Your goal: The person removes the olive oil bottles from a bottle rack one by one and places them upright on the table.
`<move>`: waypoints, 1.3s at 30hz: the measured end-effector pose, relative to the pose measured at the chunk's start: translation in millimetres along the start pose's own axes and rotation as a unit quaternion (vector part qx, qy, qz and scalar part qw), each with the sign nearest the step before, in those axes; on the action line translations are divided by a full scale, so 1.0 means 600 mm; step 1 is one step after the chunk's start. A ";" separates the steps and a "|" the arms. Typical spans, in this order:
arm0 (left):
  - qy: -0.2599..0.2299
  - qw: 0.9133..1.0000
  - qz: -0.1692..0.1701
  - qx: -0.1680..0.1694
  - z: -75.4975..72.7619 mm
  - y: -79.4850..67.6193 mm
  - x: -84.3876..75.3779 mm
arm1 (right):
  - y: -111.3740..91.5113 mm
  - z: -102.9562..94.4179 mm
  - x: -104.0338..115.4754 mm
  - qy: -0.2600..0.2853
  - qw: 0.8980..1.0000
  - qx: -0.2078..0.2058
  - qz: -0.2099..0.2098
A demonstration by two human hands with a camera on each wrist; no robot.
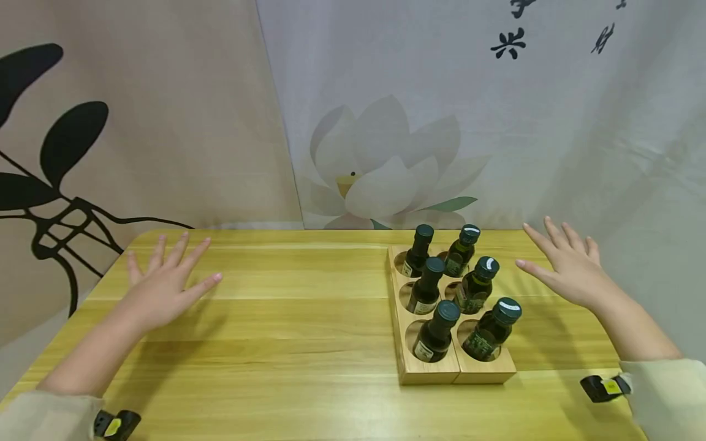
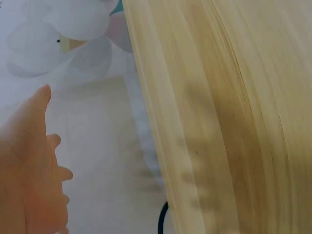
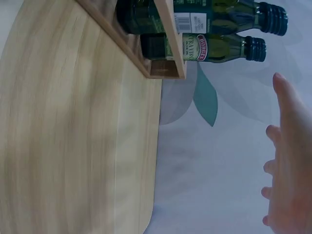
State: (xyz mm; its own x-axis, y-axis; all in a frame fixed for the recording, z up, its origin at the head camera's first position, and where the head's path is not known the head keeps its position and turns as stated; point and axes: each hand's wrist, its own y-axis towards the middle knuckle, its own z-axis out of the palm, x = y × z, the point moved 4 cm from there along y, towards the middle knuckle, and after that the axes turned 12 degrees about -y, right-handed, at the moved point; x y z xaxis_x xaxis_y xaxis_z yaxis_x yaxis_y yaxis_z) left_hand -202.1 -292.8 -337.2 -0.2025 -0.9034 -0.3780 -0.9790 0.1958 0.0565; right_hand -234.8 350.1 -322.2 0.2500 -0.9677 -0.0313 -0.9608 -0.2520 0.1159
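My left hand [image 1: 165,291] hovers over the left side of the table with its fingers spread and nothing in it. On the other side my right hand [image 1: 570,269] is likewise spread and holds nothing, to the right of a wooden bottle rack [image 1: 430,375]. Several dark green glass bottles with dark caps stand in the rack's round holes, in two columns. The front right bottle [image 1: 488,334] leans a little to the right; the front left one [image 1: 436,334] has a narrower neck. In the right wrist view, a bottle [image 3: 219,48] shows an olive oil label.
The wooden table [image 1: 276,343] has rounded back corners. Behind it hangs a pale curtain [image 1: 220,122] printed with a lotus, dark leaves and characters. A black strap device [image 1: 118,424] sits at the left cuff, another [image 1: 603,388] at the right cuff.
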 end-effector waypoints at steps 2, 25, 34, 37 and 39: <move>-0.006 1.000 0.002 -0.007 0.001 -0.001 -0.006 | -0.005 -0.003 0.003 0.007 1.000 -0.013 -0.005; -0.123 0.979 0.112 -0.115 0.040 -0.017 -0.154 | -0.095 0.031 0.038 0.294 0.939 -0.164 -0.071; -0.221 0.956 0.136 -0.139 0.077 -0.021 -0.208 | -0.115 0.084 0.057 0.387 0.911 -0.109 -0.088; -0.251 0.949 0.133 -0.134 0.088 -0.020 -0.226 | -0.117 0.099 0.064 0.412 0.899 -0.100 -0.110; -0.271 0.944 0.132 -0.131 0.095 -0.019 -0.237 | -0.118 0.108 0.069 0.429 0.889 -0.098 -0.127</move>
State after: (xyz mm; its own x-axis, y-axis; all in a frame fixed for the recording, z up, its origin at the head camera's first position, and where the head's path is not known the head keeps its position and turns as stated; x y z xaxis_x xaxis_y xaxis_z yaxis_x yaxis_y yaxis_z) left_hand -160.6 -144.9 -337.0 -0.4684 -0.4940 -0.7325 -0.8825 0.2221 0.4146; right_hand -164.2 328.3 -396.3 0.5372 -0.5026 0.6774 -0.8413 -0.3766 0.3877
